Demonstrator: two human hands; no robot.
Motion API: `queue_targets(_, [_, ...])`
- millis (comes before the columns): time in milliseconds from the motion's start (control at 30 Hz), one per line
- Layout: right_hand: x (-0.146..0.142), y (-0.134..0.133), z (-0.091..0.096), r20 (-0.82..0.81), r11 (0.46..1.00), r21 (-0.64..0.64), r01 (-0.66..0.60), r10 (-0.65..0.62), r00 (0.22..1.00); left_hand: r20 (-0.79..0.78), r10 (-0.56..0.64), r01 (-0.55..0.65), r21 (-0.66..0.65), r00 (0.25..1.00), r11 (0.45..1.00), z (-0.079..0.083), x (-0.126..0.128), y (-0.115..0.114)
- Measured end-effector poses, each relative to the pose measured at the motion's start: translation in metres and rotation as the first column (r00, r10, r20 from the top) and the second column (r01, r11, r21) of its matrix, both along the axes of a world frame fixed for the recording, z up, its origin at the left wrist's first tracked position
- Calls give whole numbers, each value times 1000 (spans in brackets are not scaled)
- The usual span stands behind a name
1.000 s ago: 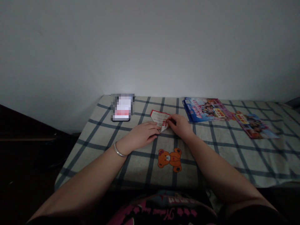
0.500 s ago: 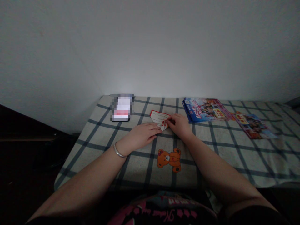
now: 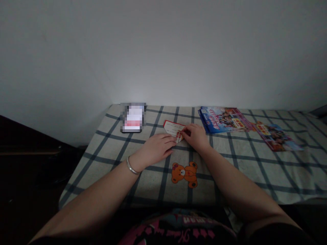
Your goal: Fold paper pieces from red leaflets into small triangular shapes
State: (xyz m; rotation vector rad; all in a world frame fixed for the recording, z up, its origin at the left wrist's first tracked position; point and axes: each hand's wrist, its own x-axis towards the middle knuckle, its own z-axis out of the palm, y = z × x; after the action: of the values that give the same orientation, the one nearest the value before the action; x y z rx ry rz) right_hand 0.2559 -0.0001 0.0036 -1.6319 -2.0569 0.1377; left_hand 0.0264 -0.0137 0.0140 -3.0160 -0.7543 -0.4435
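Paper [image 3: 172, 127], apparently mid-fold: left hand [image 3: 156, 148] flat at its near-left edge, right hand [image 3: 197, 136] pinching its right. I'd crease firmly next.

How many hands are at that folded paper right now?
2: the left hand, its fingers over the near left side of the folded paper, and the right hand, its fingers at the paper's right edge.
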Motion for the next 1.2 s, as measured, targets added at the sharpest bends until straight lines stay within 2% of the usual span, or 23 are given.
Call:
queue_targets(233, [3, 1, -2, -26, 999, 23, -23, 23, 999, -38, 62, -61, 24, 997, 998, 5, 3, -7])
queue_targets(367, [8, -3, 0, -45, 992, 24, -126, 127, 991, -54, 79, -77, 43, 995, 996, 8, 8, -10])
queue_targets(567, [16, -10, 4, 24, 951, 45, -304, 304, 953, -63, 107, -103, 58, 992, 993, 8, 10, -13])
queue_targets(867, [10, -5, 0, 110, 953, 82, -292, 282, 953, -43, 110, -109, 37, 993, 993, 5, 7, -9])
queue_targets(1067, [8, -6, 1, 107, 952, 74, -296, 288, 952, -40, 97, -96, 15, 995, 995, 5, 8, -8])
queue_targets(1200, [6, -6, 1, 84, 950, 61, -308, 302, 950, -27, 94, -92, 48, 995, 995, 2, 6, -8])
